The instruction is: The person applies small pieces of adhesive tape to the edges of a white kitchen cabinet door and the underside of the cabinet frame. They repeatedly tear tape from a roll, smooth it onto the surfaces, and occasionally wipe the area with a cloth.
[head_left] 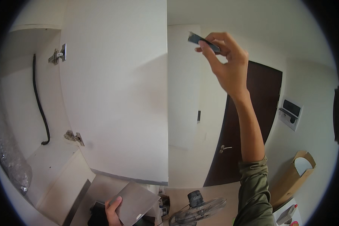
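Observation:
My right hand [226, 56] is raised high at the right of the open cabinet door [116, 86]. Its thumb and fingers pinch a small, dark, narrow flat piece [203, 42] whose far end looks ragged or bristled; I cannot make out its kind. Low in the view, below the door's bottom edge, my left hand [113, 211] grips a grey flat rectangular panel [138, 201] by its left side, with the thumb on top. The white door hangs on two metal hinges, the upper [57, 55] and the lower [74, 138].
Inside the cabinet run a black cable [39, 101] and clear plastic wrap [9, 150]. A fan [199, 211] stands below. To the right are a dark brown door [263, 98], a wall socket [290, 113], a tall cardboard box [290, 180] and a white bottle with a red tip [288, 214].

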The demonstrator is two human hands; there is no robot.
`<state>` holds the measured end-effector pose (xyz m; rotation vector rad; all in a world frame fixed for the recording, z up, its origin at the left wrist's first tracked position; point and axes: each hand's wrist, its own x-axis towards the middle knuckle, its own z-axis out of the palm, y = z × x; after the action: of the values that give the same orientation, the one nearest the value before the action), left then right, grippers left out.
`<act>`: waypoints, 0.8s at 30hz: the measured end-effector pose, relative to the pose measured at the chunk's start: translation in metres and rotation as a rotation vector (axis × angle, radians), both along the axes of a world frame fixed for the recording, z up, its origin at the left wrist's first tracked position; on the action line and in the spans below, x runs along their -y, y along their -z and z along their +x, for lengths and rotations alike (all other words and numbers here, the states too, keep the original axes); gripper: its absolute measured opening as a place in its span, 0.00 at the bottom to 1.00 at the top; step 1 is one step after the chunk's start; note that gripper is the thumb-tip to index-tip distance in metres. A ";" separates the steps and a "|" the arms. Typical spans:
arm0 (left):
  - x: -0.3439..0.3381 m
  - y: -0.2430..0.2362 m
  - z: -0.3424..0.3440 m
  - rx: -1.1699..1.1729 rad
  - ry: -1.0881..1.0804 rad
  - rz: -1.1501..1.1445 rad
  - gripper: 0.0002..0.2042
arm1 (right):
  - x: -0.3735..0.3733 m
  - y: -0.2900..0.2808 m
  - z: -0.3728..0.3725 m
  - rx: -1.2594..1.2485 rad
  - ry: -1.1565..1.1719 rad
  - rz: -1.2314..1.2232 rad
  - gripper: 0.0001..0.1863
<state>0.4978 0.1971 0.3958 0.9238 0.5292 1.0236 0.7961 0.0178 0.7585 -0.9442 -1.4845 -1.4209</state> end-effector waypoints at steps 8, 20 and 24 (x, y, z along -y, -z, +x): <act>-0.005 0.013 -0.013 -0.060 -0.004 0.023 0.16 | -0.025 0.055 0.012 0.116 0.287 0.152 0.11; 0.015 0.002 -0.002 -0.117 -0.165 -0.034 0.13 | -0.065 0.055 0.041 0.371 0.129 0.257 0.24; 0.011 -0.004 -0.003 -0.110 -0.052 0.039 0.13 | -0.077 0.048 0.049 0.467 0.197 0.289 0.26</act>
<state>0.4952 0.1864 0.4002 1.0100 0.6297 1.0371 0.8454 0.0949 0.7108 -0.6150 -1.4801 -2.0407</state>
